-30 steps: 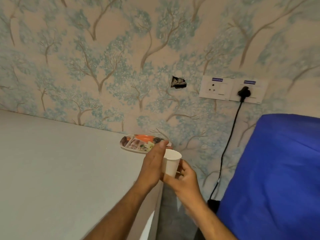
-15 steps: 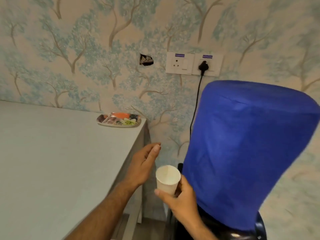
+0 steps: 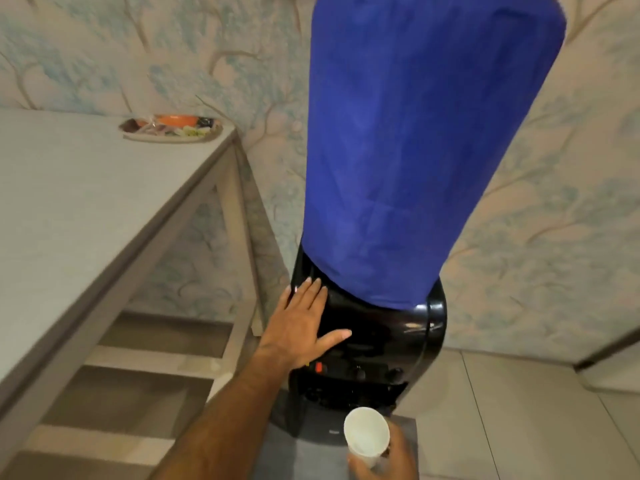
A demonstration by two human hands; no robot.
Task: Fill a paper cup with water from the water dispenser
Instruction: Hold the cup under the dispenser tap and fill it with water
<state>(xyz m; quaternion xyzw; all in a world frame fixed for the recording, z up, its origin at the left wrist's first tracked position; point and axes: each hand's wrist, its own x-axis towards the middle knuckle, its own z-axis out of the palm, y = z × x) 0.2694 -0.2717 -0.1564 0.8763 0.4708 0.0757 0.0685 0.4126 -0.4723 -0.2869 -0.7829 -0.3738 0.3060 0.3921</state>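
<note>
A black water dispenser (image 3: 384, 341) stands against the wall, its bottle under a blue cloth cover (image 3: 408, 140). Taps with a red knob (image 3: 319, 367) and dark knobs sit on its front. My left hand (image 3: 302, 327) lies flat, fingers spread, on the dispenser's top left edge. My right hand (image 3: 388, 460) holds a white paper cup (image 3: 366, 436) upright, low and in front of the dispenser, below the taps. The cup looks empty.
A grey table (image 3: 86, 202) stands to the left, with a plate of food (image 3: 171, 128) at its far corner by the wall. Floral wallpaper covers the wall behind. A tiled floor (image 3: 519, 410) lies to the right of the dispenser.
The view has tilted down and closer to the dispenser. My left hand let go of the cup and came to rest on the dispenser's top. My right hand carried the cup lower, before the taps.
</note>
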